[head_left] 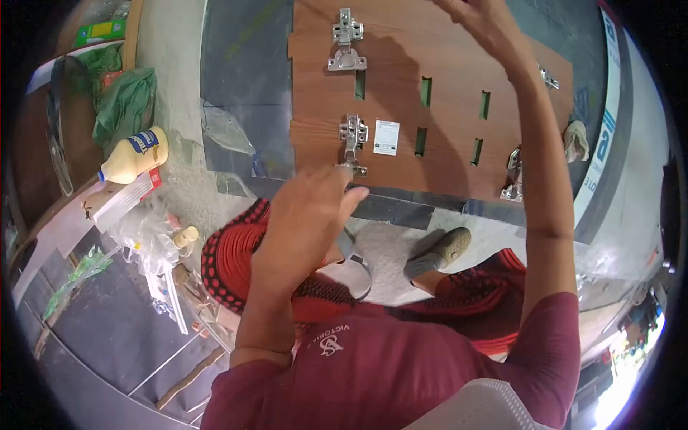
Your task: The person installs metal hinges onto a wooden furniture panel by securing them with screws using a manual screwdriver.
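Observation:
A brown wooden board [451,57] with several rectangular slots lies in front of me. My left hand [308,208] is over its near left edge, thumb apart from the other fingers, beside the lower end of a metal hinge [352,136]. Nothing shows in that hand. Another metal hinge [347,43] sits farther up the board's left side. My right hand [487,25] reaches over the far part of the board; its fingertips are cut off by the frame's top edge. A white label [386,137] lies right of the nearer left hinge.
Another hinge [512,175] is at the board's near right corner, with a pale cloth [575,141] beyond it. At left are a yellowish bottle [134,155], a green bag [125,107] and clear plastic [150,240]. My shoe [453,246] shows below the board.

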### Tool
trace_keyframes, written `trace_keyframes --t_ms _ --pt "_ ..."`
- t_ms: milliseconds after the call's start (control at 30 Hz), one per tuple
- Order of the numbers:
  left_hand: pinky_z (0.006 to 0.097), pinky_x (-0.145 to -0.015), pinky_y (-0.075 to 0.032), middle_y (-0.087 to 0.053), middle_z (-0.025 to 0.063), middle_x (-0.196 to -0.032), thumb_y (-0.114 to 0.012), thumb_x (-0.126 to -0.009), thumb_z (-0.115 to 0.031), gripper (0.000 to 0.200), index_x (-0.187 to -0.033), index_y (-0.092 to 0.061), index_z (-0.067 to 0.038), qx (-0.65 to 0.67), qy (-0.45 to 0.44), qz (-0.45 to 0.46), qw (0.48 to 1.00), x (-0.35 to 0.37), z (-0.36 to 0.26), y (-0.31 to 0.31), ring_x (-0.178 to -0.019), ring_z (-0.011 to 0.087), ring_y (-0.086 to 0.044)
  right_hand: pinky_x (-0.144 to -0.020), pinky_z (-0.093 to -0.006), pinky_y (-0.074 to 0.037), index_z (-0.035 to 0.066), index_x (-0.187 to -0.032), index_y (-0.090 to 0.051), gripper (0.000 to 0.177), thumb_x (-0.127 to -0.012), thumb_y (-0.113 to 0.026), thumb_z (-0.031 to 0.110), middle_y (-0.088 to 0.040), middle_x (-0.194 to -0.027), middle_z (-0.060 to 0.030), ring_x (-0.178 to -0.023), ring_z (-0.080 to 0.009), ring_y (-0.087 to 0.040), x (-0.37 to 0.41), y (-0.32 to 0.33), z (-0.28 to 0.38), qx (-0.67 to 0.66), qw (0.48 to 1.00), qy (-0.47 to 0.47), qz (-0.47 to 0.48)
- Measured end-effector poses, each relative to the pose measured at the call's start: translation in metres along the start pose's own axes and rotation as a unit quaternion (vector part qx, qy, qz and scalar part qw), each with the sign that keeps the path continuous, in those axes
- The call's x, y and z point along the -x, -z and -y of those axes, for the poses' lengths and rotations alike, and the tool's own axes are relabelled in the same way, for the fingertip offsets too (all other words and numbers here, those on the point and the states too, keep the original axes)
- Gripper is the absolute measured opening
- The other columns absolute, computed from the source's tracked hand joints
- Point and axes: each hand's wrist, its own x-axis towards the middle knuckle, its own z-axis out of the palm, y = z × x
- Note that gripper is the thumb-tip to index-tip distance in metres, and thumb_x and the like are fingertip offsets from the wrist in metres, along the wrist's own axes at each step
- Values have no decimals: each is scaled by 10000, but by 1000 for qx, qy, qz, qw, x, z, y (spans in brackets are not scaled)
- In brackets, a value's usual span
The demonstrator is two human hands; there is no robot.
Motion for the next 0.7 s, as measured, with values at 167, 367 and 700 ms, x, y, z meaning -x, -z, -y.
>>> trace_keyframes --t_ms 167,367,700 --pt "346 -759 -469 -654 156 -907 -594 -869 -187 209 -945 -631 4 147 19 -197 969 -2 -31 65 -854 288 -622 -722 -355 -499 16 -1087 -550 326 -820 -654 172 -661 -921 -150 -840 -247 -643 21 37 43 178 984 12 14" --pt "339 -754 -461 -664 136 -876 -570 -880 -224 236 -913 -637 1 85 49 -100 990 -19 -7 74 -815 290 -617 -694 -351 -511 49 -1048 -590 306 -785 -690 172 -680 -868 -128 -779 -278 -656 81 76 97 252 961 44 104" --pt "431 -879 -464 -614 230 -1085 -611 -849 -311 428 -1158 -579 -17 -144 -135 -38 980 -202 36 50 -1040 387 -574 -700 -342 -495 22 -994 -615 265 -775 -693 150 -694 -892 -125 -805 -238 -661 110 170 64 420 905 20 -59"
